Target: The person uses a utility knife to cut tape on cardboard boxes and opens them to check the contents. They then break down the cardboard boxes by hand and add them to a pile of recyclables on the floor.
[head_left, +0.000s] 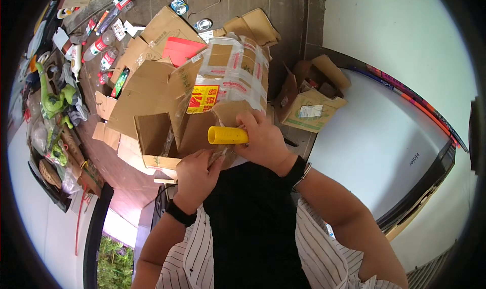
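R hand [266, 141] fingers are curling round a yellow tube [228, 135], its open end facing L, above the cardboard edges in front of the torso. L hand [196, 180] fingers are bending beside an open box [153, 132]; can't tell if they're gripping film. I'm judging work as partway: loose cardboard [136, 101] is lying opened out, but the taped carton [240, 69] is carrying wide tape bands. Wrists are angling inward; forearms [334, 195] are slanting up, elbows spreading.
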